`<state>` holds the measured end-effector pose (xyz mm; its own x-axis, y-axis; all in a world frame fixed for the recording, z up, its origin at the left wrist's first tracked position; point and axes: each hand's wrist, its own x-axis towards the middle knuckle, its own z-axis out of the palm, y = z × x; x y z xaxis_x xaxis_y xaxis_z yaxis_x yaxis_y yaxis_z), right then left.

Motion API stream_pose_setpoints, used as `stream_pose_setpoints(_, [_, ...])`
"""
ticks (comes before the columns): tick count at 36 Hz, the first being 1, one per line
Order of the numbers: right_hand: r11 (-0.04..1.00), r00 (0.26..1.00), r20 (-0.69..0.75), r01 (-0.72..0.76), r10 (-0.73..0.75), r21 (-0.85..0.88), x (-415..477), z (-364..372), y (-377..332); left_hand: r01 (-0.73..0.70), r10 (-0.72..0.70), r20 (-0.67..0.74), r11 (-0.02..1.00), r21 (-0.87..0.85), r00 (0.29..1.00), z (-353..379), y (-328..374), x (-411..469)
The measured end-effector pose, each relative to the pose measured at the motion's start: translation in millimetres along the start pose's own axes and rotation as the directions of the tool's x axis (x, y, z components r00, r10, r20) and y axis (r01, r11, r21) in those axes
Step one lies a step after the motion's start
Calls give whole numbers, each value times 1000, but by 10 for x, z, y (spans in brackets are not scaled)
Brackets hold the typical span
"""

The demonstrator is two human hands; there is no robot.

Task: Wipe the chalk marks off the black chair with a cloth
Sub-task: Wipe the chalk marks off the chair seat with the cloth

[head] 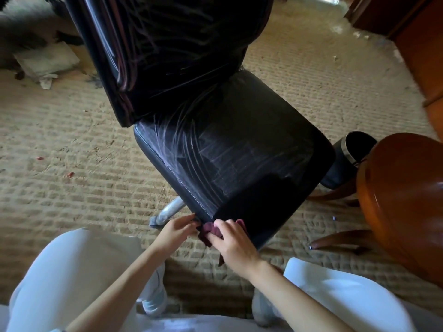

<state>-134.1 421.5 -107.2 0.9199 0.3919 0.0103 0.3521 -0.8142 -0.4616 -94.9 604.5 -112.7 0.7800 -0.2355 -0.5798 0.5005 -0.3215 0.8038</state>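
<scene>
Right now, nearest me, my right hand (233, 245) has its fingers curled onto the bunched dark-red cloth (211, 232), pressing it against the front corner of the black leather swivel chair (239, 149). My left hand (178, 227) sits just beside it, fingers fairly straight, tips touching the stitched seat edge, apparently steadying it; it holds nothing that I can see. The front strip of the seat looks clean black, while the white chalk marks (191, 144) cover the middle and rear of the seat and run up the backrest, so I judge most of the job is left. Risks: the cloth is wadded small, so a loose tail hanging below my hand could snag on the seat edge or slip out of my grip. The chair appears to be on a chrome wheeled base (167, 210), so a hard push could roll or spin it away, toward the black cylindrical bin (347, 159) and the round polished wooden table (402, 188) close behind. A loaded cloth may just smear chalk rather than lift it.
</scene>
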Motion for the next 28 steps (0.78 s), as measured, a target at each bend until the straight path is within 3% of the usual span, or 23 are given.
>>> stream_pose_setpoints(4, [975, 982, 90, 176, -165, -137, 112, -108, 247, 16, -16, -7, 1000, -20, 1000, -8, -26, 32])
stream_pose_setpoints(7, [883, 922, 149, 386, -358, -267, 168, -144, 519, 37, -37, -1, 999, -31, 999, 0, -42, 49])
stream_pose_setpoints(12, [855, 881, 177, 470, -439, -218, 202, -225, 698, 53, -53, 22, 998, -29, 998, 14, -68, 63])
stream_pose_setpoints(16, [972, 969, 84, 235, -233, -21, 199, -388, 814, 69, -68, 28, 997, -36, 997, 34, -84, 86])
stream_pose_setpoints(20, [977, 997, -77, -23, 7, -211, 317, -651, 1261, 103, -99, 43, 990, -96, 994, 92, -73, 90])
stream_pose_setpoints(24, [914, 949, -212, -289, 234, -285, 502, -790, 1569, 106, -99, 59, 985, -136, 993, 144, -53, 78])
stream_pose_setpoints(28, [854, 850, -248, -505, 465, -128, 700, -818, 1619, 81, -79, 22, 988, -134, 997, 122, -36, 98])
